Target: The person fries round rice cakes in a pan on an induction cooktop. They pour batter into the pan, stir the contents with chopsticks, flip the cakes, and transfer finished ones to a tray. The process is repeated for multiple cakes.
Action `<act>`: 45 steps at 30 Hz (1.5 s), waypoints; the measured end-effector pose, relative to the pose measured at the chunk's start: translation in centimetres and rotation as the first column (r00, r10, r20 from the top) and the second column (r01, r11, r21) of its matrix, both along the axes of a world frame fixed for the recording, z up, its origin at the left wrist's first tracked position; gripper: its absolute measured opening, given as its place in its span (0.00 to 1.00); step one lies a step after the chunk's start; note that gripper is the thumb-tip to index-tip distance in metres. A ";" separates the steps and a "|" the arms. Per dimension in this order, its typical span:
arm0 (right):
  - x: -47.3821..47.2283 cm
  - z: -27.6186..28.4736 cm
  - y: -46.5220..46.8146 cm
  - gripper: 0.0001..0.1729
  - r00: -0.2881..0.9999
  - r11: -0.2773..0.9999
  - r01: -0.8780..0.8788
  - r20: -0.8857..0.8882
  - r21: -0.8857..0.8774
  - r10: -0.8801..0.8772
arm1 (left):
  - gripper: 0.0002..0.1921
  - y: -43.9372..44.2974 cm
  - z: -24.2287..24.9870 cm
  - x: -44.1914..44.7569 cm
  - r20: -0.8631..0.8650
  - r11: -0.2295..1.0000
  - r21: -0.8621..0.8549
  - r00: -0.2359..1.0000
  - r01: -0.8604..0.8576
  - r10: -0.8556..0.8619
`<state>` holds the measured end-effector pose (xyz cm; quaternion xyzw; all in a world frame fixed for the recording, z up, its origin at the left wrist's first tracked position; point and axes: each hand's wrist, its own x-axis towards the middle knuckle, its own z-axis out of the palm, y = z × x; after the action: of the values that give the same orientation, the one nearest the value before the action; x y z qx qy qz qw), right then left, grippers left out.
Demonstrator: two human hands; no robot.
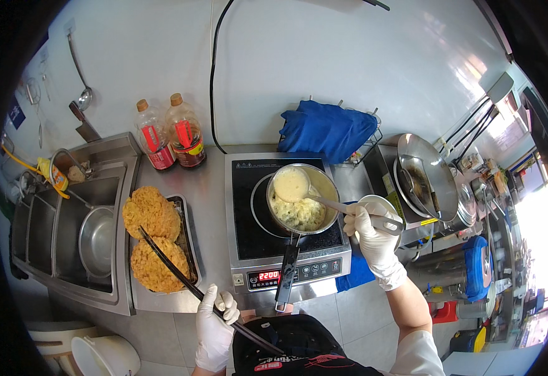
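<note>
My gloved right hand [372, 235] grips the handle of a metal ladle [293, 185], whose bowl is full of pale yellow batter or foamy liquid. The ladle is held over a saucepan [332, 216] with lumpy yellowish-green food in it, on an induction cooker [243, 225] with a lit display. Behind the right hand is a white bowl [379, 202], partly hidden. My gloved left hand [215, 319] holds long black chopsticks [180, 269]. Their far tips touch or overlap two large golden fried patties [152, 211] on a rack in a metal tray [196, 263].
A steel sink [121, 235] with a metal basin [100, 242] lies left. Two sauce bottles [184, 136] stand near the wall. Blue cloth [325, 127] covers a wire rack behind the cooker. A wok [429, 174] sits at right; a white bucket [105, 357] is on the floor at lower left.
</note>
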<state>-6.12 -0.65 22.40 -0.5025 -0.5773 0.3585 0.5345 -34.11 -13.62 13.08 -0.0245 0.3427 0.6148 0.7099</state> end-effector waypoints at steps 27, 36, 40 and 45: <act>-0.3 0.9 0.3 0.17 0.994 0.998 0.037 0.101 0.041 -0.041 | 0.19 0.0 -0.2 -0.1 -0.022 1.000 0.004 1.000 0.010 -0.010; 0.0 0.8 0.7 0.16 0.995 0.999 0.029 0.094 0.035 -0.032 | 0.20 0.3 -0.3 0.0 -0.008 1.000 0.005 1.000 0.012 -0.012; 0.0 0.8 0.9 0.15 0.994 0.998 0.043 0.101 0.050 -0.048 | 0.20 0.5 -0.2 0.0 0.023 1.000 -0.002 1.000 0.002 -0.002; 0.1 0.7 1.2 0.14 0.993 0.997 0.062 0.094 0.053 -0.067 | 0.20 0.7 -0.2 0.1 -0.028 1.000 0.003 0.999 0.030 -0.030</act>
<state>-6.02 0.59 23.07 -0.5239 -0.5945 0.3022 0.5300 -33.98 -12.91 12.86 -0.0096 0.3520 0.6050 0.7141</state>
